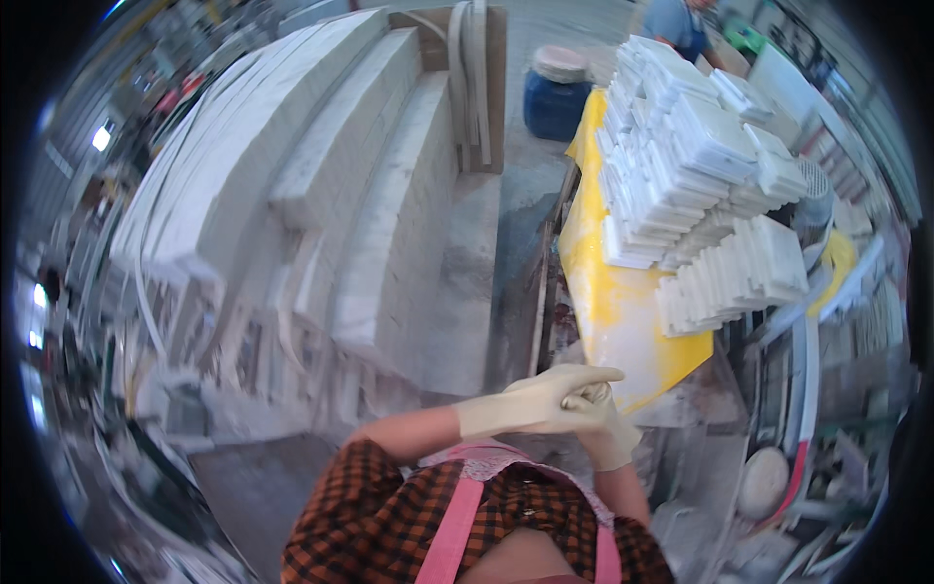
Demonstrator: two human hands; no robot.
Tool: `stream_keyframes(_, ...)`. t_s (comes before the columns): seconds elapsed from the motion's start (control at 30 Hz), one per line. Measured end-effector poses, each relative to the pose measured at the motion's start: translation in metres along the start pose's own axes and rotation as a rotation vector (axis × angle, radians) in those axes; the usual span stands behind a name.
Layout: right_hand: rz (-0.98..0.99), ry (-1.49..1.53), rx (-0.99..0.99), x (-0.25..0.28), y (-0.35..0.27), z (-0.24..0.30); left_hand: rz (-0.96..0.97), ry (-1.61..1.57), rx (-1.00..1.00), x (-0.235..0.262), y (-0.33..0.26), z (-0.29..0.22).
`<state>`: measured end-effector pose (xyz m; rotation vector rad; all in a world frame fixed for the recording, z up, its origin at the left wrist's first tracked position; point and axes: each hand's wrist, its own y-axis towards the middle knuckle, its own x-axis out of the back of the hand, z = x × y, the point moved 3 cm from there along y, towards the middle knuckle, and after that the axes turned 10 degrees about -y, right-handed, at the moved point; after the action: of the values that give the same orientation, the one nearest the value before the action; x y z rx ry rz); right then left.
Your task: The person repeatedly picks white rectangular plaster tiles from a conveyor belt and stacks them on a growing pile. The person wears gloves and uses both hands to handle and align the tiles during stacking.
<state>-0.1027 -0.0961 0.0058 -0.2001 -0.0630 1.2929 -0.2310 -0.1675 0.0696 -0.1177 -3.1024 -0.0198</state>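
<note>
The cream gloves (pixel 486 417) are on both hands, near in the middle. The left hand (pixel 550 401) lies across the right hand (pixel 605 420), touching; whether either grip is closed on the glove, I cannot tell. Beyond them, a yellow sheet (pixel 593 282) carries stacked white pieces (pixel 671 165) at right. Long white blocks (pixel 399 219) stand left, a blue barrel (pixel 556 107) far.

The one view, a wide fisheye worn on the head, looks steeply down and forward over the person's own chest (pixel 520 492). Close below the lens, the gloved left hand (pixel 533 406) and right hand (pixel 605 430) show by the near end of the yellow sheet (pixel 586 248); farther out come white slabs (pixel 263 146) left of the sheet and a blue barrel (pixel 556 105) near its far end.
</note>
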Motion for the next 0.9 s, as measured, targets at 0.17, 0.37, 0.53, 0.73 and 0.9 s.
stream_keyframes(0.17, -0.274, -0.239, 0.033, 0.089, -0.089, -0.047, -0.162, -0.291, 0.250, -0.128, 0.065, 0.022)
stream_keyframes(0.37, -0.653, 0.237, -0.069, 0.162, -0.220, -0.070, -0.240, -0.182, 0.242, -0.192, 0.093, 0.006)
stream_keyframes(0.53, -0.808, 0.607, -0.007, 0.207, -0.276, -0.100, -0.413, -0.042, 0.223, -0.180, 0.098, 0.003)
stream_keyframes(0.73, -1.097, 0.119, -0.026, 0.198, -0.299, -0.062, -0.463, -0.048, 0.058, -0.168, 0.126, 0.022)
stream_keyframes(0.9, -1.009, -0.365, -0.027, 0.218, -0.317, -0.027, -0.565, 0.019, -0.008, -0.166, 0.152, 0.046)
